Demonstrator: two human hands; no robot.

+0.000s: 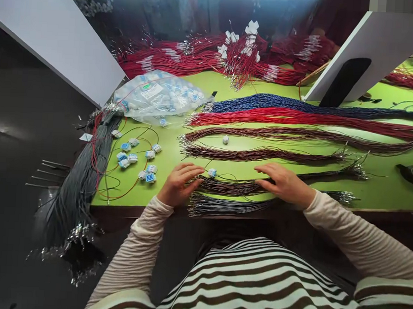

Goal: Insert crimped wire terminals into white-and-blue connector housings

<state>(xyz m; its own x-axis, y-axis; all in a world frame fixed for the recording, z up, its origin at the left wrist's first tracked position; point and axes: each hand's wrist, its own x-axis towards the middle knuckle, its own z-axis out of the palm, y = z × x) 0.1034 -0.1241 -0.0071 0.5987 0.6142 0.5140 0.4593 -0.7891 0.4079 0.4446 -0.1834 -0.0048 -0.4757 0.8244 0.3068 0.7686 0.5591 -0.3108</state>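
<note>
While the left hand (180, 183) and right hand (284, 184) lie open on a crosswise bundle of twisted wires (232, 187), a white connector (212, 173) sits nearer the left.

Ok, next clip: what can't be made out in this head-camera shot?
Head view: the dark wire bundle is partly hidden by the left hand and right hand.
Head view: the white connectors are blurred by the plastic bag.
Head view: the tape roll is cut off by the right edge.

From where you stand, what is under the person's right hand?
The right hand lies over a bundle of thin dark wires on the green tabletop. Wires show on both sides; the stretch beneath the palm is covered.
</note>
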